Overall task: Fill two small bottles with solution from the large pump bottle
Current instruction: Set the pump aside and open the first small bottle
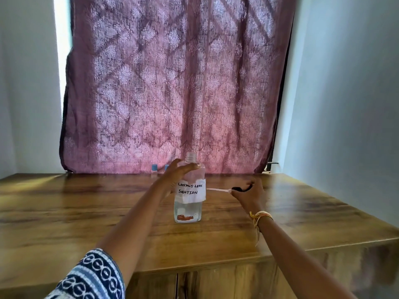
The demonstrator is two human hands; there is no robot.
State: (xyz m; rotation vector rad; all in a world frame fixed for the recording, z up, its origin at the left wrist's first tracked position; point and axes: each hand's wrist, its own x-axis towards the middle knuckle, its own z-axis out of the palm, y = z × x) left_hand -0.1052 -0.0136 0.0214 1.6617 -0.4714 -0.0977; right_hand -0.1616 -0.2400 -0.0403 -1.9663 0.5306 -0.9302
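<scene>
Left hand (180,172) grips the shoulder of the uncapped large bottle (190,190), upright on the surface (86,212). Right hand (250,196), to its right, holds the removed pump head (239,188), dip tube (217,190) pointing toward the bottle. Two blue-capped small bottles (154,169) stand behind the left hand.

head cam | faces forward, slightly down | table (86,212) near | curtain (172,83) behind

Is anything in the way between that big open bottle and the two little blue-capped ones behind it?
Only the person's own left hand, gripping the large bottle at its shoulder, partly hides the two small bottles at the table's far edge. Their blue caps are on, closing their mouths.
</scene>
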